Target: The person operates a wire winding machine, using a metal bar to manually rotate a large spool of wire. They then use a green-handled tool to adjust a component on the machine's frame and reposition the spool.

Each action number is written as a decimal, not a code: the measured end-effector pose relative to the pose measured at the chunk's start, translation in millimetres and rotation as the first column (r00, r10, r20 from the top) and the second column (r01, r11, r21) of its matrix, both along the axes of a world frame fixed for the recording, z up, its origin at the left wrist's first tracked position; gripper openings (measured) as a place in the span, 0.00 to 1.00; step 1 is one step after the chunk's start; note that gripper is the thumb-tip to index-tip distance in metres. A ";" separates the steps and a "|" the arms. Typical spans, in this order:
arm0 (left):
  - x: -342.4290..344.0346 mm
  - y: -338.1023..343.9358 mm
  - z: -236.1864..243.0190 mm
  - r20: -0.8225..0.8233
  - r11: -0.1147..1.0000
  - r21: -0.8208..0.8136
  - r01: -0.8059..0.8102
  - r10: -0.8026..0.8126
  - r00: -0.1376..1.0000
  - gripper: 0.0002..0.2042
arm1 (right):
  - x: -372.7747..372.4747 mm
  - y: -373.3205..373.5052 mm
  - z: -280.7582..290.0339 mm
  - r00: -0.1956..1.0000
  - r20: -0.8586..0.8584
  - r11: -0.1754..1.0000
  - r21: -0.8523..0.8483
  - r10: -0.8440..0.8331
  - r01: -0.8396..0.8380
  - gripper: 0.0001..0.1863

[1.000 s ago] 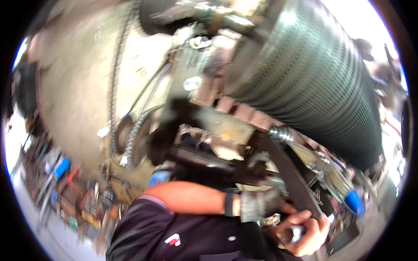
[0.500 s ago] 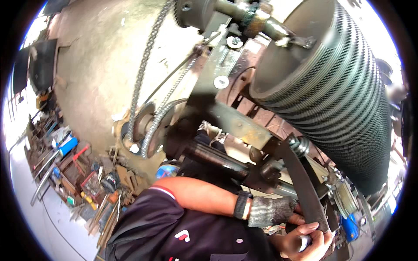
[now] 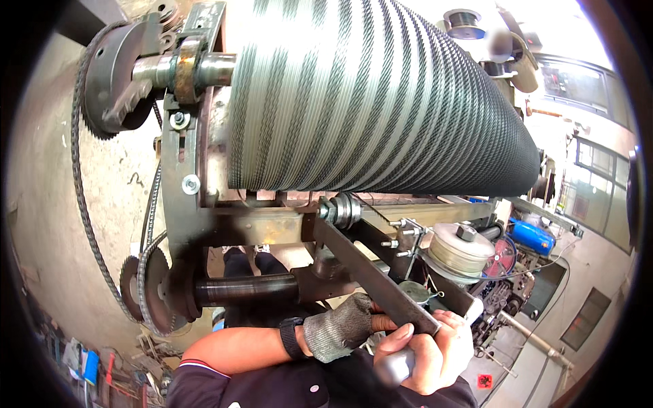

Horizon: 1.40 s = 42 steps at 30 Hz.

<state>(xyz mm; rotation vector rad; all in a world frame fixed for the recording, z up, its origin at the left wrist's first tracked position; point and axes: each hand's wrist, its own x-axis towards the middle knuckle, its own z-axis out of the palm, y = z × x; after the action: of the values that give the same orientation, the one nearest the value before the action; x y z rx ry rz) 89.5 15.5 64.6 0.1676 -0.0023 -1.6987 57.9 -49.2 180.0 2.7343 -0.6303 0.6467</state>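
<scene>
Two hands met at the near end of a flat dark bar (image 3: 374, 277), which slanted from beside a grooved metal roller (image 3: 345, 211) toward the person's body, on the near side of the big ribbed drum (image 3: 381, 102). From where I stood, the right hand (image 3: 437, 353), bare, was curled closed about that near end, thumb at the lower edge; a pale rounded cylinder (image 3: 396, 368) stuck out below the thumb, and I couldn't tell whether it was gripped too. The left hand (image 3: 343, 330), in a grey glove (image 3: 330, 334) that left the fingertips bare, was half curled, its fingertips just at the bar's lower edge; whether it had hold of anything I couldn't see.

The bar looked like steel to me: stiff, with some heft, hardly fragile, perhaps slippery if that dark surface was oily. I judged the free end the place to take hold, fingers wrapped round the edge, since the other end seemed fixed near the roller.

I could read no brand or lettering on the bar. A small red square (image 3: 485, 381) off to the right carried dark marks, too small to make out.
</scene>
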 end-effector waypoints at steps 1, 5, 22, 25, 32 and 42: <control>0.0 1.7 -1.2 0.009 1.000 0.005 -0.011 0.011 1.000 0.13 | 1.3 -1.1 -0.4 1.000 -0.001 1.000 0.014 0.008 -0.008 0.10; 8.5 2.9 5.3 -0.032 0.999 0.047 -0.001 0.002 0.999 0.12 | 6.3 -2.0 1.4 1.000 -0.020 0.999 0.033 0.002 -0.001 0.11; 7.8 6.4 6.6 0.104 0.999 0.031 -0.015 0.012 0.995 0.13 | 7.0 0.2 0.0 1.000 0.016 1.000 0.004 0.006 -0.006 0.11; 3.8 8.1 2.2 0.092 1.000 0.013 -0.004 0.003 0.996 0.13 | 7.4 0.6 -0.4 1.000 0.019 1.000 0.003 0.005 -0.006 0.10; 14.9 8.5 6.8 0.078 1.000 0.026 0.017 -0.019 0.997 0.14 | 11.0 -4.0 2.3 0.999 -0.014 0.999 0.001 0.050 -0.050 0.10; 10.6 10.2 8.2 0.114 1.000 0.023 -0.007 0.004 0.993 0.13 | 9.7 -3.1 2.3 0.998 0.003 0.998 0.010 0.070 -0.070 0.10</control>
<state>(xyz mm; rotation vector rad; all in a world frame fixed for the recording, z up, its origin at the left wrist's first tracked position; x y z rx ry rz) 100.1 25.7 72.8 0.2819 -0.0671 -1.6825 67.7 -52.3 182.3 2.7757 -0.5425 0.6653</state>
